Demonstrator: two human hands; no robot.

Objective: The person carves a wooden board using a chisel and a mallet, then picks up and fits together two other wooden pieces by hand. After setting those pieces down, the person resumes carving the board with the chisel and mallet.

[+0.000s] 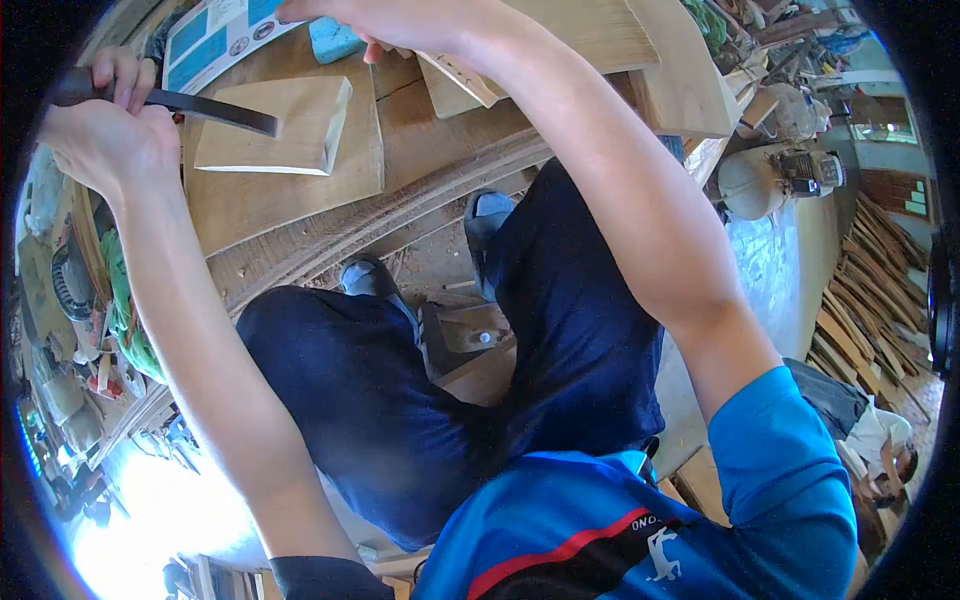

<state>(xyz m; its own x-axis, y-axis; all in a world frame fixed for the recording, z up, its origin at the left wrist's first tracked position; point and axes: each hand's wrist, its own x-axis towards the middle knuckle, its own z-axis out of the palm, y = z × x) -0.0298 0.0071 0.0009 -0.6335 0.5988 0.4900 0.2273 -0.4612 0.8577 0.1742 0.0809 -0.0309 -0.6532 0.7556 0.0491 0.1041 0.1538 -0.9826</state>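
The left hand (115, 120) grips a metal bar (212, 108), its end over the wooden block (280, 148) on the counter (425, 150), which a slipping grip could scratch; the right hand's (385, 15) hold I cannot tell.

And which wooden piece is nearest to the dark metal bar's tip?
The thick, pale, squarish wooden block: the bar ends over it in view; the broad wooden board lies beneath, others farther right.

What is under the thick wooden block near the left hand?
Under the wooden block is a wider board, visible past its edges. The area directly beneath is covered and cannot be seen.
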